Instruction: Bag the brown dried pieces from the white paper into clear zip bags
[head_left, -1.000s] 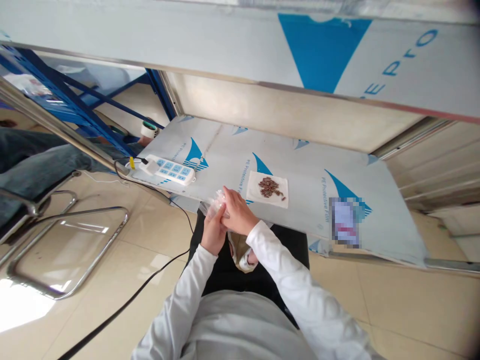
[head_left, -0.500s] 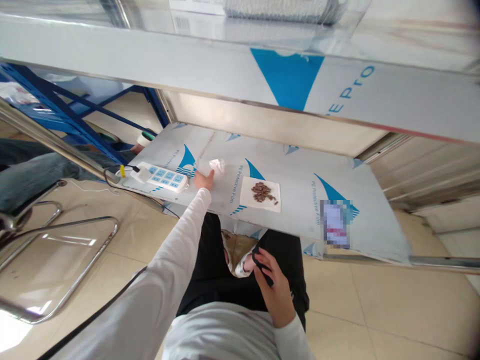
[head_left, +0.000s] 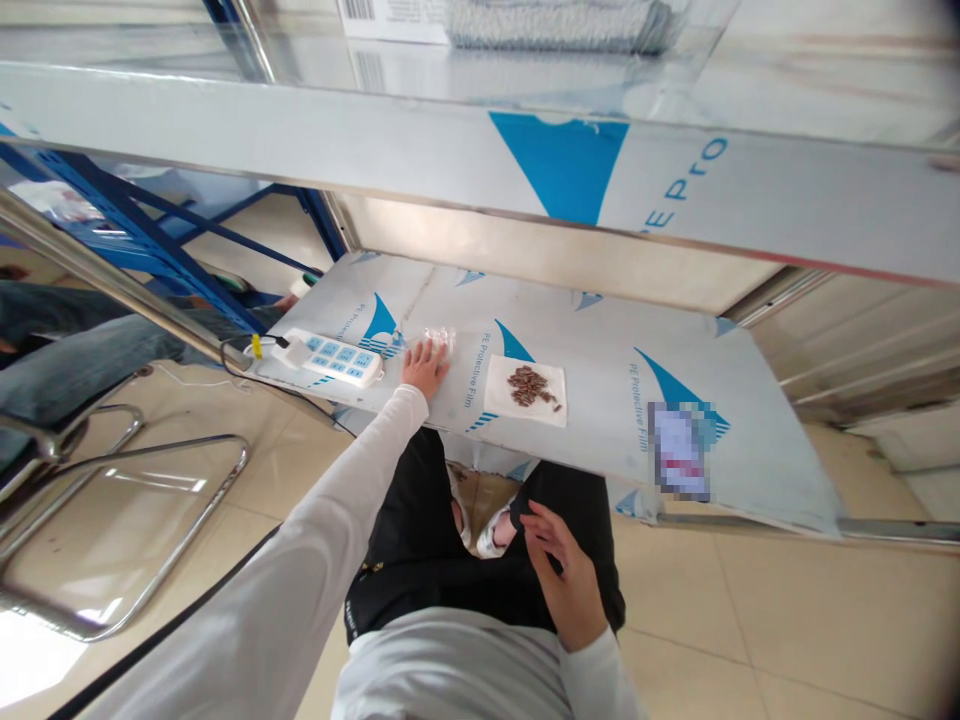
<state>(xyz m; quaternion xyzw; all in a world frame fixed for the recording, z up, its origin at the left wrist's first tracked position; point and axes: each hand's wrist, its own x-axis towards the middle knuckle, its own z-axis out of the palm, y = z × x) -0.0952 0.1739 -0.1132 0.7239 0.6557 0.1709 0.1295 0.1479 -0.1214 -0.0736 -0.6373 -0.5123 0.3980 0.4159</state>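
My left hand (head_left: pixel 425 369) reaches onto the lower shelf with its fingers spread and its palm down. Its fingertips are at the near side of a small clear plastic item (head_left: pixel 439 338), whose exact kind I cannot make out. To the right lies a white square sheet (head_left: pixel 498 384) with a heap of small brown pieces (head_left: pixel 527 386) on it. Above my lap, my right hand (head_left: pixel 564 580) hangs with fingers loosely stretched and apart, holding nothing visible.
A white power strip (head_left: pixel 341 360) with a plugged-in cord lies left on the film-covered shelf (head_left: pixel 592 350). A blurred-out flat object (head_left: pixel 679 452) is at the right. The upper shelf edge (head_left: pixel 300 140) crosses above. A metal-framed chair (head_left: pixel 225 500) and another person's leg (head_left: pixel 90 350) are at left.
My left hand has gone from curled fingers to spread ones and rests closer to the clear plastic item. My right hand has shifted slightly right, and the view has moved a little.
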